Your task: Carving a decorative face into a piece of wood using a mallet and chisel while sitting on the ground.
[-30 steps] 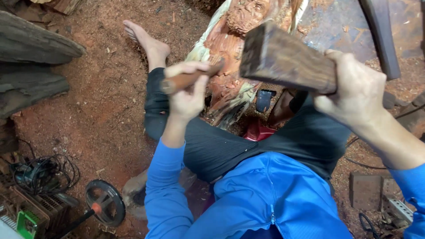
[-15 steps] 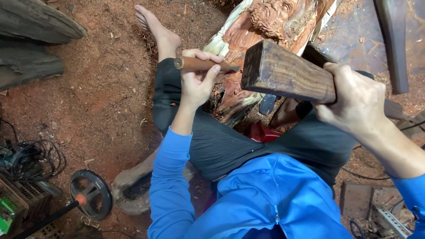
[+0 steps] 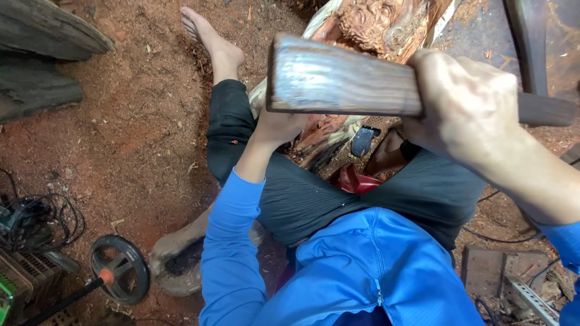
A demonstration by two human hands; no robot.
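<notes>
My right hand (image 3: 465, 108) grips a heavy brown wooden mallet (image 3: 338, 78), raised close to the camera at upper centre. The mallet's block hides most of my left hand (image 3: 275, 128), which reaches forward on a blue sleeve; only its wrist and heel show. The wooden-handled chisel it held in the earlier frames is now hidden behind the mallet. Beyond both hands lies a reddish carved wood block (image 3: 374, 24) with fine relief, resting against my dark-trousered leg.
My bare foot (image 3: 208, 39) stretches over red sawdust ground. Weathered logs (image 3: 48, 36) lie top left. A black wheel on a rod (image 3: 121, 268), tangled cables (image 3: 42, 217) and a hollowed wood lump (image 3: 175, 256) sit lower left. A metal bracket (image 3: 534, 299) lies lower right.
The mallet has swung left and nearer the camera, now covering my left hand and the chisel. The view has shifted slightly, with the carving higher in frame.
</notes>
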